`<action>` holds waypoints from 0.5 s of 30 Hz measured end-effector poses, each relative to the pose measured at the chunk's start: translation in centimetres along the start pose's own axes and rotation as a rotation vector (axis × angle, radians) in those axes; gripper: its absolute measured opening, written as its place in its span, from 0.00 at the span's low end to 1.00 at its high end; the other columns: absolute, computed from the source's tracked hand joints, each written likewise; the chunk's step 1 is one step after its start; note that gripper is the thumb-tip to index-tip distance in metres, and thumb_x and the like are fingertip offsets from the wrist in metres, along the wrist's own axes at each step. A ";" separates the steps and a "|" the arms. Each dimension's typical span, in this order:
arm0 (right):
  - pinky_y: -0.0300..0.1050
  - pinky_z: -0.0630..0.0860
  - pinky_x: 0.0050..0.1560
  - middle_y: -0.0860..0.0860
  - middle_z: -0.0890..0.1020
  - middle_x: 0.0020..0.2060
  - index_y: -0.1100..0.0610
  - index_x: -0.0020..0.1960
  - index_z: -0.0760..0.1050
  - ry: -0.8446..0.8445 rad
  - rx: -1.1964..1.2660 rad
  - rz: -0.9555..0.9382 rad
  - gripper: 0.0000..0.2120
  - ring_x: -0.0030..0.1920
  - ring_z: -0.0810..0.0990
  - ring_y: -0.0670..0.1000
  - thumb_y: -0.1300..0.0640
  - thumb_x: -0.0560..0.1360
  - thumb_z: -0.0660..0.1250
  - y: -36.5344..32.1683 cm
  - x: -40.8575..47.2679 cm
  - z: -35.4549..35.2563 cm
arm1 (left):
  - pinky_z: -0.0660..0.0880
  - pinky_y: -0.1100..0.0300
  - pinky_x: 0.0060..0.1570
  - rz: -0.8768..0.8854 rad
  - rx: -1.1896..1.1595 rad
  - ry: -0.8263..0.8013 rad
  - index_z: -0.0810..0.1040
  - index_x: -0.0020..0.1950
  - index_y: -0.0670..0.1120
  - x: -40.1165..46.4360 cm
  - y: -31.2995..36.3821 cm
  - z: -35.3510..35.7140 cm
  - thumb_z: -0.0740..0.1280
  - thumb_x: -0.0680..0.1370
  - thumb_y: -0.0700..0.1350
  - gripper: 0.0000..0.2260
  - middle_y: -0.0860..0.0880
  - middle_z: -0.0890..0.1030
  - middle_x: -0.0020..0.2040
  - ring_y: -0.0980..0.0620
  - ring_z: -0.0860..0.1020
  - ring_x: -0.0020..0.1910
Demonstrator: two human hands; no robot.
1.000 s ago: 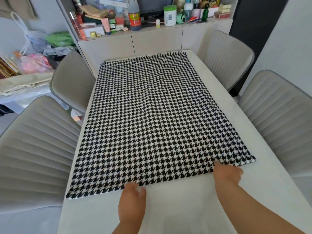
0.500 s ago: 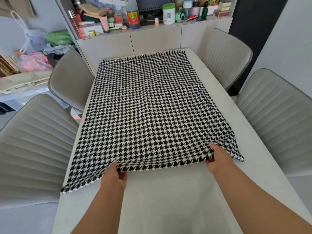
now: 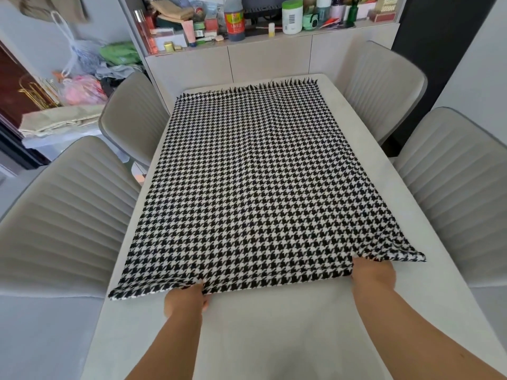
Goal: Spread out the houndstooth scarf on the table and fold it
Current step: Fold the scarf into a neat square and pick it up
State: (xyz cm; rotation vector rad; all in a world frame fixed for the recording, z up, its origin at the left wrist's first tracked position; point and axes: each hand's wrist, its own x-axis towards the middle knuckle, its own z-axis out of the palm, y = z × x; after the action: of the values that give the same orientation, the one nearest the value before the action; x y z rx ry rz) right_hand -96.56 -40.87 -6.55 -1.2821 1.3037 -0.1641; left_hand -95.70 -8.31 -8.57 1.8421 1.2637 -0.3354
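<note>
The houndstooth scarf [image 3: 255,187] lies spread along the table [image 3: 274,338], long axis running away from the person, fringe at the far end. Left hand [image 3: 185,298] and right hand [image 3: 374,274] each pinch its near edge.

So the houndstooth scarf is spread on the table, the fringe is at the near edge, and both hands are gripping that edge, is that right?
Not quite. In the head view the fringe runs along the far edge of the houndstooth scarf. The left hand and right hand grip the plain near edge, spread on the table.
</note>
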 end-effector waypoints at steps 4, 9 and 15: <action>0.57 0.75 0.52 0.62 0.75 0.57 0.64 0.61 0.67 0.326 -0.314 -0.209 0.22 0.54 0.77 0.64 0.62 0.71 0.72 1.2 -1.3 -1.5 | 0.72 0.49 0.45 0.383 0.174 0.299 0.70 0.56 0.38 -2.3 -1.8 -0.1 0.70 0.75 0.48 0.18 0.38 0.78 0.51 0.39 0.76 0.49; 0.51 0.73 0.56 0.51 0.79 0.51 0.56 0.57 0.76 -0.076 -0.938 -1.068 0.18 0.53 0.76 0.53 0.46 0.73 0.69 4.6 -2.1 -0.7 | 0.67 0.52 0.65 0.966 0.753 0.117 0.72 0.67 0.47 -2.2 -2.9 1.3 0.63 0.77 0.58 0.22 0.49 0.74 0.65 0.47 0.70 0.64; 0.47 0.69 0.59 0.45 0.77 0.56 0.51 0.61 0.74 -0.245 -1.282 -1.147 0.19 0.58 0.73 0.49 0.42 0.79 0.54 6.4 -2.1 -1.5 | 0.69 0.55 0.61 1.058 0.896 -0.001 0.69 0.69 0.51 -2.0 -3.4 -0.3 0.54 0.80 0.58 0.20 0.53 0.73 0.64 0.51 0.71 0.62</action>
State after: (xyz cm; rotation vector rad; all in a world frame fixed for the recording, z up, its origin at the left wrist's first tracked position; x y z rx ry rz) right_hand -101.90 -37.91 -9.70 -2.9251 0.1745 0.0752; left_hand -99.64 -8.91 -8.80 2.9446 -0.0780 -0.3095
